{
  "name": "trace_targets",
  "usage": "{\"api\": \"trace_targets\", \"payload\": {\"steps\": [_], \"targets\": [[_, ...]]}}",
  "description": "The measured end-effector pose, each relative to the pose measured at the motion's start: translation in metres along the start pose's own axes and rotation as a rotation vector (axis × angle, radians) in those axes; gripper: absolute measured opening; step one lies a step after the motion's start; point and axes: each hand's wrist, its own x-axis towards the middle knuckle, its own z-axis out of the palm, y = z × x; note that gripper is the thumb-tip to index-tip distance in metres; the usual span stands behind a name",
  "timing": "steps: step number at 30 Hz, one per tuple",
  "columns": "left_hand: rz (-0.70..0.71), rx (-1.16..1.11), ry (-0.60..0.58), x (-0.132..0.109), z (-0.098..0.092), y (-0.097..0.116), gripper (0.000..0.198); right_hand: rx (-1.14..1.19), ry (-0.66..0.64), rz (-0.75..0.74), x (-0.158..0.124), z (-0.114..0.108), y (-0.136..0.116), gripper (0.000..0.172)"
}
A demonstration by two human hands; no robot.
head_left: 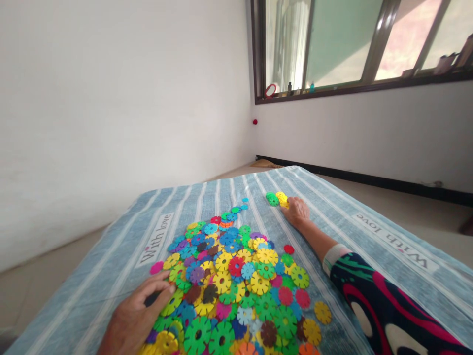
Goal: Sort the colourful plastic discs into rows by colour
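Note:
A heap of notched plastic discs (229, 266) in yellow, green, blue, red and other colours spreads over the striped cloth. At the heap's left edge lies my left hand (138, 308), its thumb and forefinger curved with a gap between them; it touches the discs there. Farther off, my right hand (297, 212) has its fingers closed on yellow discs (282, 198), and its fingertips are partly hidden. Just left of these, green discs (272, 198) lie close beside the yellow ones.
The blue-and-white striped cloth (207, 197) covers a wide flat surface. Small blue and green discs (236, 210) trail away from the heap's far end. White walls (121, 98) stand behind, with a window (343, 44) at the right and small items on its sill.

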Motion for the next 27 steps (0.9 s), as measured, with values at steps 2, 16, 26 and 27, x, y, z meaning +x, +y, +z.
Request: {"api": "trace_targets", "payload": {"steps": [2,16,26,27], "targets": [[0.002,0.002,0.001,0.000,0.000,-0.001,0.037,-0.009,-0.002,-0.002,-0.001,0.001,0.001,0.036],[0.006,0.006,0.013,-0.001,-0.004,0.009,0.037,0.013,0.001,-0.005,-0.004,0.000,0.002,0.038],[0.059,0.025,0.029,-0.002,-0.003,0.005,0.030,0.055,0.004,-0.013,-0.023,-0.009,0.014,0.039],[0.065,0.027,0.031,-0.002,-0.004,0.006,0.029,0.054,0.003,-0.015,-0.027,-0.011,0.017,0.039]]}}
